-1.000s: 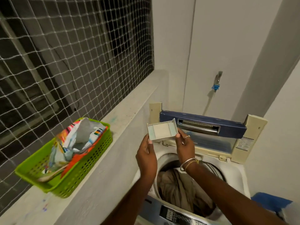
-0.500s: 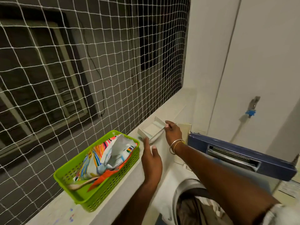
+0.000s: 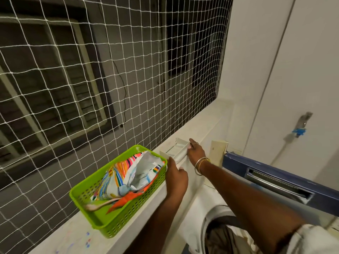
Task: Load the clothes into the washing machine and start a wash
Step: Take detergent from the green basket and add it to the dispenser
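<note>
A small white detergent tray [image 3: 174, 150] rests on the pale ledge [image 3: 198, 129] just past the green basket. My right hand [image 3: 196, 153] holds its far end, and my left hand [image 3: 176, 177] touches its near end. The top-loading washing machine [image 3: 203, 204] stands at the lower right with its blue lid [image 3: 275, 173] raised. Beige clothes [image 3: 220, 239] lie in the drum.
A green plastic basket [image 3: 128, 215] on the ledge holds a colourful detergent packet [image 3: 128, 173] and a spoon. White netting [image 3: 110, 79] covers the window behind the ledge. A tap [image 3: 300, 125] with a blue fitting is on the right wall.
Both hands carried the tray from in front of the machine's lid leftwards and set it down on the ledge beside the basket. My view turned left.
</note>
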`<action>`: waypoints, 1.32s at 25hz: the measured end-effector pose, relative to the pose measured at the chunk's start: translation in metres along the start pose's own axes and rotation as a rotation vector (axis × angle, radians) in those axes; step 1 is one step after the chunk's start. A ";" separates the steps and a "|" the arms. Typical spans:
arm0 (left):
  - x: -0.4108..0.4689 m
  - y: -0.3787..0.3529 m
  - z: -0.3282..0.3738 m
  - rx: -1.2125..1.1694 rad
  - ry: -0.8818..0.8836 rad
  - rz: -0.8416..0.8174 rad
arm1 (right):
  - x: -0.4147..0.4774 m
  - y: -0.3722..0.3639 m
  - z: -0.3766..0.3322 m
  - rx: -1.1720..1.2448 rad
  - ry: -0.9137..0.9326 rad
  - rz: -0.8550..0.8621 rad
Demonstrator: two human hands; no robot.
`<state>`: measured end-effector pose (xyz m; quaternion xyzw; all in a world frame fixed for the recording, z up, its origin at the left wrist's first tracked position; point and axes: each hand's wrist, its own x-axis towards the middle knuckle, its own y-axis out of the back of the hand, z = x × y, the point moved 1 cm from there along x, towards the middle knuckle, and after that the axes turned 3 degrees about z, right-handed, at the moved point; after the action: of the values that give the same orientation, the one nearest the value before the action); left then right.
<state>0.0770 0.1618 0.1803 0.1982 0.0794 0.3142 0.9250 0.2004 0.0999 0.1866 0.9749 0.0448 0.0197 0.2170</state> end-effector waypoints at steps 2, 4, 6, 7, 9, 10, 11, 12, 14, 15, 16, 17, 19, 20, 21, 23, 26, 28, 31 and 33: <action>-0.003 0.001 0.001 -0.011 0.012 -0.008 | -0.006 0.006 -0.001 0.023 -0.013 0.007; -0.014 -0.002 0.002 -0.008 -0.012 -0.001 | -0.015 0.013 0.000 0.072 -0.022 0.027; -0.029 -0.008 0.006 -0.017 -0.090 0.024 | -0.026 0.024 0.001 0.106 -0.013 0.052; -0.036 -0.011 0.010 -0.030 -0.139 0.041 | -0.031 0.028 0.001 0.107 0.008 0.062; -0.047 -0.014 0.027 -0.060 -0.224 0.049 | -0.042 0.040 -0.003 0.105 0.060 0.082; -0.050 -0.013 0.039 -0.071 -0.260 0.047 | -0.047 0.047 -0.005 0.114 0.084 0.093; -0.050 -0.011 0.050 -0.072 -0.292 0.045 | -0.051 0.053 -0.008 0.129 0.095 0.098; -0.047 -0.008 0.060 -0.059 -0.307 0.040 | -0.055 0.058 -0.011 0.154 0.107 0.100; -0.039 0.002 0.084 -0.009 -0.322 0.027 | -0.062 0.067 -0.019 0.225 0.137 0.110; -0.036 0.009 0.095 0.013 -0.333 0.007 | -0.068 0.072 -0.024 0.264 0.151 0.118; -0.033 0.017 0.107 0.039 -0.348 -0.022 | -0.073 0.075 -0.030 0.306 0.172 0.128; -0.030 0.026 0.119 0.087 -0.379 -0.046 | -0.079 0.078 -0.037 0.337 0.198 0.140; -0.026 0.049 0.140 0.216 -0.434 -0.080 | -0.090 0.079 -0.052 0.372 0.269 0.135; -0.024 0.063 0.150 0.268 -0.437 -0.099 | -0.095 0.078 -0.060 0.377 0.306 0.114; -0.019 0.077 0.157 0.298 -0.429 -0.126 | -0.101 0.076 -0.068 0.365 0.338 0.090; -0.005 0.108 0.164 0.347 -0.421 -0.171 | -0.111 0.067 -0.082 0.307 0.407 0.063; 0.018 0.148 0.155 0.418 -0.410 -0.200 | -0.121 0.048 -0.104 0.115 0.549 0.001; 0.032 0.165 0.138 0.400 -0.378 -0.256 | -0.125 0.031 -0.115 -0.058 0.610 -0.087; 0.056 0.178 0.105 0.319 -0.338 -0.356 | -0.127 0.004 -0.125 -0.342 0.658 -0.154; 0.065 0.183 0.085 0.242 -0.299 -0.415 | -0.128 -0.006 -0.130 -0.505 0.649 -0.172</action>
<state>0.0511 0.3074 0.3326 0.3307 0.0177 0.0733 0.9407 0.0647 0.1480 0.2990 0.8271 0.1856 0.3179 0.4247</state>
